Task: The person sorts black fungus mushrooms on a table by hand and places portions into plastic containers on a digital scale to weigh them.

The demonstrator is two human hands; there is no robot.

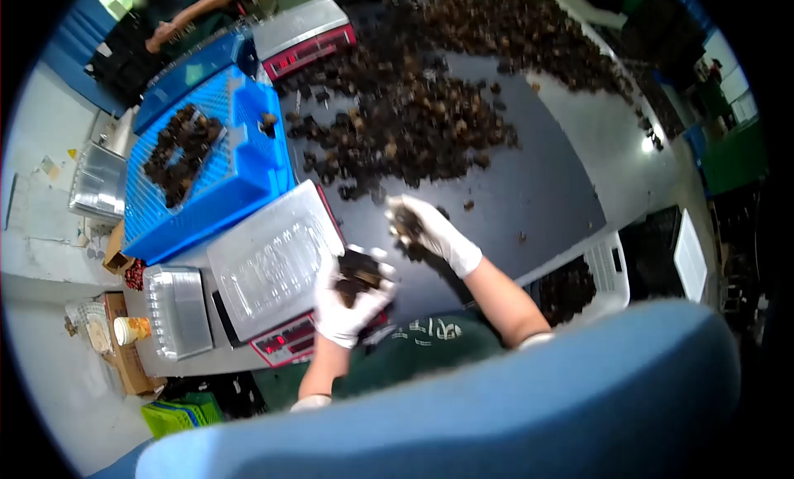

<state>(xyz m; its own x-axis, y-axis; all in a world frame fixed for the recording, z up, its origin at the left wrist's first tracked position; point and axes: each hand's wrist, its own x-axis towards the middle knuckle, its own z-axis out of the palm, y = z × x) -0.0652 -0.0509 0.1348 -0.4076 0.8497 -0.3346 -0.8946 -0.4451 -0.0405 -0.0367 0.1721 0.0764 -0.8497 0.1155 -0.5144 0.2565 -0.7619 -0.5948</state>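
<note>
My left hand (341, 307), in a white glove, is cupped palm up around several dark brown clumps (359, 274) that look like dried mushrooms. It is beside the right edge of a red-fronted weighing scale (285, 340). On that scale's plate lies a clear plastic tray (273, 260). My right hand (438, 238), also gloved in white, has its fingers curled around more dark pieces (408, 224) above the dark mat (546, 181). Just beyond it spreads a large heap of the same dark pieces (413, 128).
A blue plastic basket (277, 161) holds a clear tray of dark pieces (184, 152). A second scale (306, 34) stands behind it. Stacked clear trays (178, 314) and a paper cup (132, 330) are at left. A white crate (610, 272) is at right. Another person's hand (161, 37) shows far left.
</note>
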